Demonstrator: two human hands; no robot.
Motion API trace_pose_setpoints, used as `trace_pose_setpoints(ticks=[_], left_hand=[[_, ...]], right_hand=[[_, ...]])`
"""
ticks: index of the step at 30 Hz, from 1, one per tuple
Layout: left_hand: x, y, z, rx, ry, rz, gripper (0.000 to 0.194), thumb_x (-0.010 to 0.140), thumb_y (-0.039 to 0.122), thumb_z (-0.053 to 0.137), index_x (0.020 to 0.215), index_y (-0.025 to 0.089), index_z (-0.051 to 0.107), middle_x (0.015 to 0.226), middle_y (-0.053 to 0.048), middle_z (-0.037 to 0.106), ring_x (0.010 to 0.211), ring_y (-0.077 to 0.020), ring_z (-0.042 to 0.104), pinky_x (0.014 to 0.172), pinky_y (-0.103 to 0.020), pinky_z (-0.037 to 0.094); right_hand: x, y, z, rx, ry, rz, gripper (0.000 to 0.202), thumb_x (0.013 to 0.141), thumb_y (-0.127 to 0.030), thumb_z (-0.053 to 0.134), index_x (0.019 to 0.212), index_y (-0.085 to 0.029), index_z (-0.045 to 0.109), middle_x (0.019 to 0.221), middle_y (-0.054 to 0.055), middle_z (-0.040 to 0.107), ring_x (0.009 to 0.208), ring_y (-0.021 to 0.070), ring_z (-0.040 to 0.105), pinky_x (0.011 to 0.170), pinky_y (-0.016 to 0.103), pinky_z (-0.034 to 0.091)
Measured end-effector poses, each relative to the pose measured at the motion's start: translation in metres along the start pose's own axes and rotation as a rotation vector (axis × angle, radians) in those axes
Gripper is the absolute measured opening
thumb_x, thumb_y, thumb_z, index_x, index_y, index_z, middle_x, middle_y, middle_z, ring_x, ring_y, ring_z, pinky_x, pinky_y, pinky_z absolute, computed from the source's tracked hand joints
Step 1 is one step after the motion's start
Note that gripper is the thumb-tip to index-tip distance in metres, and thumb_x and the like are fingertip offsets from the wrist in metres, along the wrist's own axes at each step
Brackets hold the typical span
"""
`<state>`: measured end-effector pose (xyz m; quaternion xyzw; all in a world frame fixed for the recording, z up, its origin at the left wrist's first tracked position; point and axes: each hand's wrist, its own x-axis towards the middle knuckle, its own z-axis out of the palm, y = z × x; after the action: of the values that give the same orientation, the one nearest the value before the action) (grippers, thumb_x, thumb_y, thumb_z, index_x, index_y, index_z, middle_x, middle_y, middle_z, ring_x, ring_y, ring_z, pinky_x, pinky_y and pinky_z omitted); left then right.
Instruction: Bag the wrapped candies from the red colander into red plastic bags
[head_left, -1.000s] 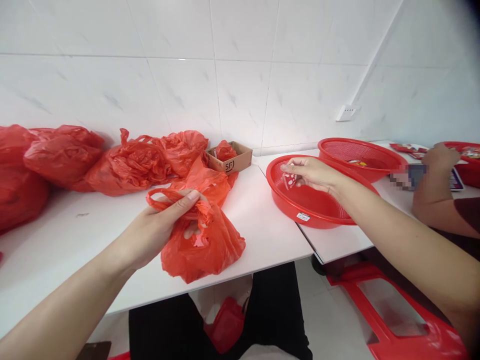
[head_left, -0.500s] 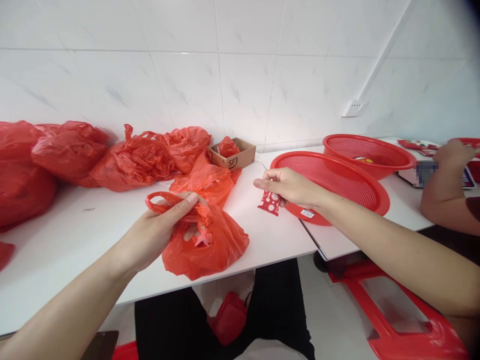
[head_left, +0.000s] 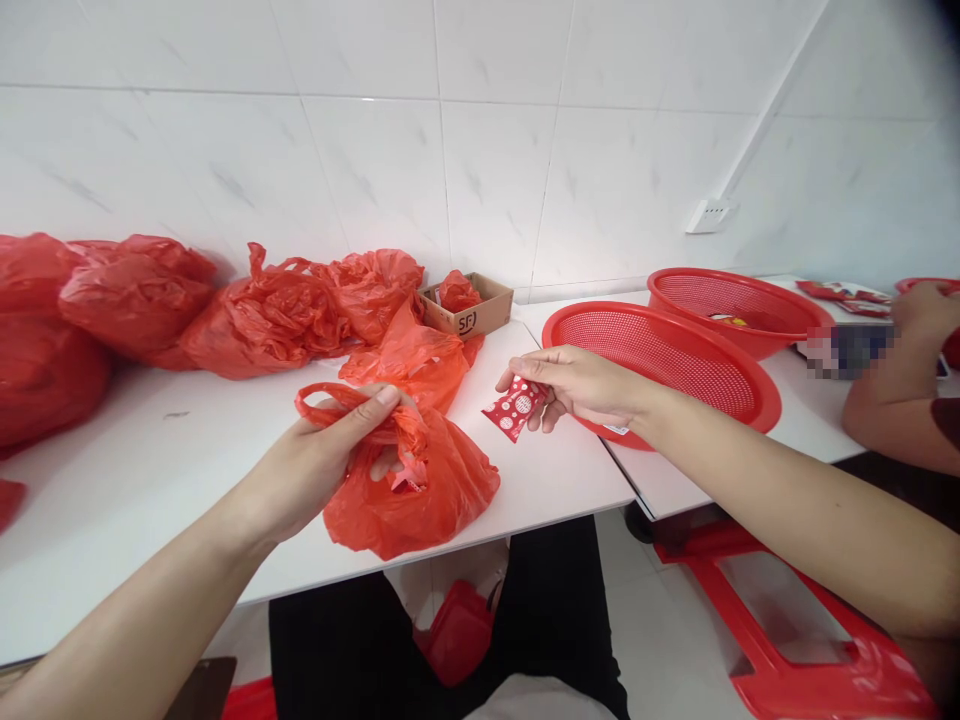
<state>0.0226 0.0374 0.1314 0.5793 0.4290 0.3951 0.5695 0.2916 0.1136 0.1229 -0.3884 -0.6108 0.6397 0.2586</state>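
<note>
My left hand (head_left: 352,430) grips the bunched top of a red plastic bag (head_left: 442,500) by its handles, near the table's front edge. Through the bag's gap a bit of pinkish-red packaging (head_left: 409,473) shows; the rest of the contents are hidden. To the right, my right hand (head_left: 570,385) pinches a small red packet (head_left: 517,407) with white round prints between thumb and fingers. The packet hangs above the white table, between the bag and the nearer red mesh basket (head_left: 675,350), touching neither.
Several full red bags (head_left: 142,300) line the wall on the left. An open cardboard box (head_left: 480,310) holds a small red bundle. Behind the nearer basket stands a second red basket (head_left: 750,290) with some items inside. At right are a co-worker's arm (head_left: 900,400) and a red stool (head_left: 795,630).
My right hand has moved slightly left, turning the packet so that its printed face shows more. My left hand and the bag have hardly moved.
</note>
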Motion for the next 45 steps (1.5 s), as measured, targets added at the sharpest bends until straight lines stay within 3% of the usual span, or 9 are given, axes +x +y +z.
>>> trace_pose_setpoints(ticks=[5,10,14,18,25,28,37,45], left_hand=[[0.0,-0.001,0.0,0.011,0.009,-0.004,0.03,0.095,0.038,0.05,0.08,0.016,0.063,0.068,0.001,0.06,0.054,-0.0074,0.047,0.054,-0.021,0.039],[0.003,-0.007,-0.001,0.05,-0.027,0.059,0.036,0.089,0.048,0.057,0.071,0.017,0.059,0.063,0.003,0.052,0.054,-0.0081,0.048,0.054,-0.021,0.042],[0.007,-0.007,0.011,0.096,-0.08,0.099,0.032,0.076,0.048,0.073,0.081,0.018,0.063,0.065,0.004,0.056,0.053,-0.0077,0.048,0.052,-0.02,0.042],[0.009,-0.002,0.024,0.149,-0.105,0.067,0.026,0.079,0.042,0.071,0.082,0.016,0.064,0.068,0.001,0.061,0.059,-0.0099,0.053,0.053,-0.02,0.043],[0.006,-0.006,0.022,0.093,-0.052,0.085,0.024,0.08,0.039,0.07,0.078,0.016,0.063,0.067,0.002,0.059,0.058,-0.0087,0.052,0.053,-0.019,0.044],[0.006,-0.009,0.021,0.085,-0.051,0.099,0.023,0.08,0.037,0.071,0.076,0.017,0.061,0.067,0.002,0.058,0.059,-0.0092,0.053,0.053,-0.02,0.045],[0.005,-0.013,0.019,0.108,-0.078,0.098,0.023,0.083,0.038,0.068,0.081,0.016,0.063,0.071,0.001,0.061,0.062,-0.0103,0.054,0.057,-0.022,0.044],[0.004,-0.016,0.019,0.145,-0.077,0.118,0.016,0.085,0.033,0.065,0.085,0.016,0.064,0.07,0.001,0.061,0.063,-0.0107,0.052,0.058,-0.022,0.041]], right_hand=[[-0.005,-0.004,0.009,0.086,-0.004,-0.054,0.025,0.091,-0.037,0.06,0.095,-0.014,0.068,0.075,0.006,0.072,0.062,0.0154,0.071,0.052,0.021,0.058],[-0.015,-0.012,0.025,0.063,0.039,-0.18,0.023,0.089,-0.038,0.062,0.09,-0.016,0.065,0.071,0.002,0.071,0.057,0.0136,0.07,0.048,0.019,0.056],[-0.021,-0.018,0.041,-0.014,0.064,-0.277,0.026,0.089,-0.043,0.06,0.088,-0.018,0.064,0.076,0.001,0.072,0.059,0.0133,0.071,0.053,0.02,0.058],[-0.023,-0.021,0.051,-0.056,0.061,-0.313,0.026,0.089,-0.046,0.059,0.091,-0.021,0.064,0.078,0.0,0.072,0.062,0.0141,0.071,0.056,0.023,0.059],[-0.025,-0.021,0.049,-0.05,-0.068,-0.229,0.031,0.083,-0.034,0.069,0.11,-0.021,0.061,0.086,0.001,0.072,0.073,0.0149,0.072,0.065,0.025,0.06],[-0.024,-0.019,0.047,-0.047,-0.099,-0.225,0.033,0.081,-0.029,0.073,0.11,-0.018,0.061,0.088,0.003,0.072,0.076,0.0147,0.072,0.067,0.025,0.06],[-0.023,-0.015,0.052,-0.061,-0.051,-0.29,0.025,0.079,-0.023,0.072,0.098,-0.018,0.056,0.083,0.0,0.067,0.073,0.0117,0.068,0.068,0.025,0.058],[-0.024,-0.01,0.055,-0.227,-0.008,-0.364,0.019,0.082,-0.022,0.067,0.094,-0.022,0.052,0.079,-0.003,0.059,0.072,0.0119,0.06,0.067,0.027,0.053]])
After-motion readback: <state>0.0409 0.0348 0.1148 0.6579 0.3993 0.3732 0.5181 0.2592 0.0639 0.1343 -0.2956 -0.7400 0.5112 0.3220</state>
